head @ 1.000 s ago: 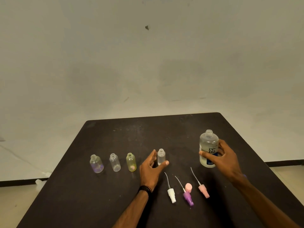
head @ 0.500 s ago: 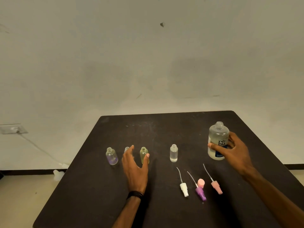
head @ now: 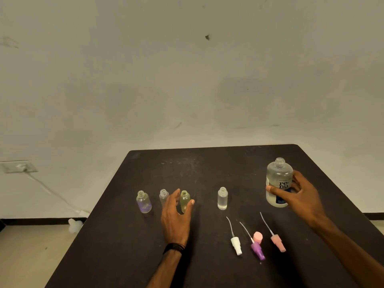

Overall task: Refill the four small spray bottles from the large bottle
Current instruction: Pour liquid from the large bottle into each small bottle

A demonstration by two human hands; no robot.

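Four small uncapped bottles stand in a row on the dark table: a purple-tinted one, a clear one partly behind my fingers, a yellow-green one, and a clear one holding liquid, set apart to the right. My left hand holds the yellow-green bottle, thumb on its right side and fingers on its left. My right hand grips the large open bottle, upright at the right, with liquid inside.
Three spray heads with dip tubes lie near the front: white, purple, pink. A pink cap sits among them. A wall socket with a cable and a white object on the floor are left of the table.
My left hand left the rightmost small bottle, moved left to the yellow-green one, and its thumb and fingers drew in around it. My right hand stayed on the large bottle.
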